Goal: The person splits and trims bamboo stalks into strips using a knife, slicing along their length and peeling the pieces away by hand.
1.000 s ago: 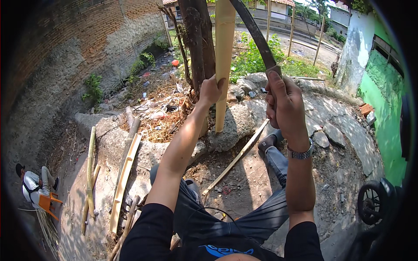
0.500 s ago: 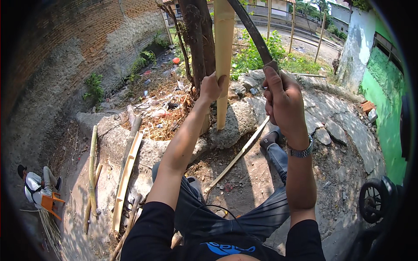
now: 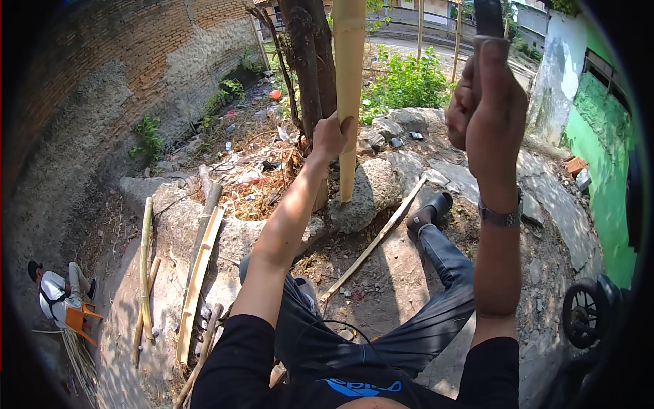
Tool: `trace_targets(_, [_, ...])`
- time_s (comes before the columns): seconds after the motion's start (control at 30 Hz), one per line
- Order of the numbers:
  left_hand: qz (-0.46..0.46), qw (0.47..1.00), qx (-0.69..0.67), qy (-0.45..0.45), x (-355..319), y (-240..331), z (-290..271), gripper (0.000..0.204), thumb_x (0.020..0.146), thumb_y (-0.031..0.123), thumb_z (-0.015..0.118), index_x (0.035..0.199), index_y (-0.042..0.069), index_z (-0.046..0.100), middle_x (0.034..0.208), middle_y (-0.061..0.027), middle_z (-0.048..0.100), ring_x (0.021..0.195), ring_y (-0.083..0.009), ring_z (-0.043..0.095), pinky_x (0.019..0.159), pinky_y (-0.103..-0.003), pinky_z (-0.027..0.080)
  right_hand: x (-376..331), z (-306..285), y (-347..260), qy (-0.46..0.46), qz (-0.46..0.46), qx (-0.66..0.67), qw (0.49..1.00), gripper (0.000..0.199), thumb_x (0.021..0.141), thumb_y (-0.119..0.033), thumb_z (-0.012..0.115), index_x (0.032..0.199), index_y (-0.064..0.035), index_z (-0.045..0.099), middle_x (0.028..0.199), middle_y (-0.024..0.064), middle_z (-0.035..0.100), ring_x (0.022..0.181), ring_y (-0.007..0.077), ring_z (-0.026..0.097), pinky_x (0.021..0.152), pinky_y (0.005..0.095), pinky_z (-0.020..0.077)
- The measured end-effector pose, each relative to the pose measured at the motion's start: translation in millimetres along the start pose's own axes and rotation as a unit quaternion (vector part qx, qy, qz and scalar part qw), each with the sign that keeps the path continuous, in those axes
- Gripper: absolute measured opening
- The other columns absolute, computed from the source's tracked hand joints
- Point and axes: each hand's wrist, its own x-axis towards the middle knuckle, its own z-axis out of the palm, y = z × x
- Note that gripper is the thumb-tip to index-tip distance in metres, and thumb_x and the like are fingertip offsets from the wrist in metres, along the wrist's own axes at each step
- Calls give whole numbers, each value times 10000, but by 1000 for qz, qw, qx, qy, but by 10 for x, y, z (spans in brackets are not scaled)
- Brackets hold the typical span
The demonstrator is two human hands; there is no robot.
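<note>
My left hand (image 3: 332, 136) is wrapped round a split bamboo pole (image 3: 349, 82), pale and upright. The pole's lower end rests on a rough stone edge (image 3: 364, 187), and its top runs out of view. Raised to the right, my right hand (image 3: 492, 116) grips the handle of a machete (image 3: 488, 19). Its dark blade points upward, apart from the bamboo, and most of it is cut off by the top edge. Just behind the pole stands a brown tree trunk (image 3: 310, 65).
A thin bamboo strip (image 3: 375, 238) lies between my feet. Several bamboo lengths, among them a split half (image 3: 199, 286), lie at left. Someone in white (image 3: 51, 290) sits on an orange chair (image 3: 83, 320). A black wheel (image 3: 584, 313) stands at right, near a green wall (image 3: 603, 143).
My right hand has swung up and to the right with the machete, whose blade has moved away from the bamboo. My left hand and the pole have stayed in place.
</note>
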Motion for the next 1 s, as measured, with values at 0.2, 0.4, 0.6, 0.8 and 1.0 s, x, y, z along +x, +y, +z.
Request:
trace_targets(0.2, [15,1000,8,5,3,35,74,276,1010,277,625,1193,79,685,839,-257,705,817,-468,684,690,-555,536,-99,-1,547,-110,204,-117,966,628,1005,-647,548,826,-45,565,562,-36,471,436,88,529,389,270,410])
trace_targets(0.4, [-14,1000,-2,-24,-24,127,-22,281,1005,278,641,1199,78,678,864,-257,710,858,-470,683,715,-537,544,-116,2,330,-166,280,-98,941,560,1026,-549,583,1035,11,576,748,71,617,556,163,624,531,354,515])
trace_targets(0.6, [5,966,-216,-142,-23,-386,-238,457,999,293,652,1377,51,566,1129,-252,722,1051,-370,720,902,-420,558,-549,457,311,-156,109,-138,972,459,1057,-410,579,1211,20,541,887,106,650,650,162,657,597,328,525])
trace_targets(0.8, [67,941,-314,106,345,596,-1327,563,1048,426,582,1380,-28,542,1222,-156,701,1128,-254,678,956,-387,545,-516,327,231,-134,94,-119,979,429,1043,-370,583,1093,56,576,844,222,672,827,375,697,747,476,512])
trace_targets(1.0, [133,961,-195,143,982,1273,-1792,589,1076,495,487,1366,-12,570,1208,-169,702,1113,-253,688,905,-400,591,-550,292,252,-119,106,-146,976,393,1042,-367,587,1089,24,578,837,225,690,761,379,706,699,468,522])
